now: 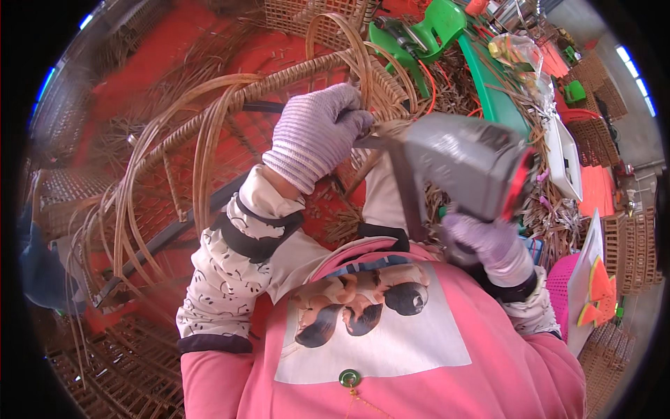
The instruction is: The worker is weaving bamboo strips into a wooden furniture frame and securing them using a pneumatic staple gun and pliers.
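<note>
My left hand, in a striped lilac-and-white glove, is closed at the corner of a dark metal frame. Its fingertips pinch a rattan strand there, partly hidden by the glove. My right hand, also gloved, grips the handle of a grey nail gun with a red rear end. The gun's nose points left, close by my left fingertips at the frame corner. Rattan wrapping winds round the far rail of the frame. Long loose rattan strands loop over its left side.
A small green chair with a drill on it stands beyond the frame. Rattan scraps and an orange hose lie by a green panel. Woven panels are at lower left; a white tray sits at right.
</note>
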Tool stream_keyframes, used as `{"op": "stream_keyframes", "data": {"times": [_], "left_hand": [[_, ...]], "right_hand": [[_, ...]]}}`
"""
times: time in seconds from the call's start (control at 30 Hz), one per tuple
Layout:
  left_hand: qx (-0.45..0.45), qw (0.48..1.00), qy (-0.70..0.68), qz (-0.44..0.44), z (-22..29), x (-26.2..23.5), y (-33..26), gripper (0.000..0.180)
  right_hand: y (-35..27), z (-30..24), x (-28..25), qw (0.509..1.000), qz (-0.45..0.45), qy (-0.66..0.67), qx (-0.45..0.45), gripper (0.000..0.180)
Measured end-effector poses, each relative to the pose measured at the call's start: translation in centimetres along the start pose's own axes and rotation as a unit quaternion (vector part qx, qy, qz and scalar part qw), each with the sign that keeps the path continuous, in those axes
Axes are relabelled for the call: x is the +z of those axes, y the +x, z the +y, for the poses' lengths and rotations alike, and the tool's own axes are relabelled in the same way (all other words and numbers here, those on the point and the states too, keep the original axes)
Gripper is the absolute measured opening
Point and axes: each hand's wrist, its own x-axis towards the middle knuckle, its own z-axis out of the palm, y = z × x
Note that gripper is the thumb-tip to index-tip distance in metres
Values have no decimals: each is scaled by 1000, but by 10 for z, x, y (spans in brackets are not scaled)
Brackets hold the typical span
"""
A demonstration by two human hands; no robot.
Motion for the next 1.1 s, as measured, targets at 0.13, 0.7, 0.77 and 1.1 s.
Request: {"op": "stream_keyframes", "data": {"times": [0.13, 0.7, 0.77, 1.1], "left_hand": [[94, 992, 82, 21, 0, 3, -4, 24], [79, 913, 400, -17, 10, 8, -18, 33], [80, 915, 396, -22, 12, 8, -15, 33], [40, 942, 334, -1, 10, 20, -16, 35]], "right_hand": [[13, -3, -54, 991, 133, -16, -26, 16], [195, 124, -270, 757, 278, -503, 310, 84], [211, 115, -257, 773, 273, -464, 336, 98], [199, 10, -175, 818, 134, -548, -111, 54]]}}
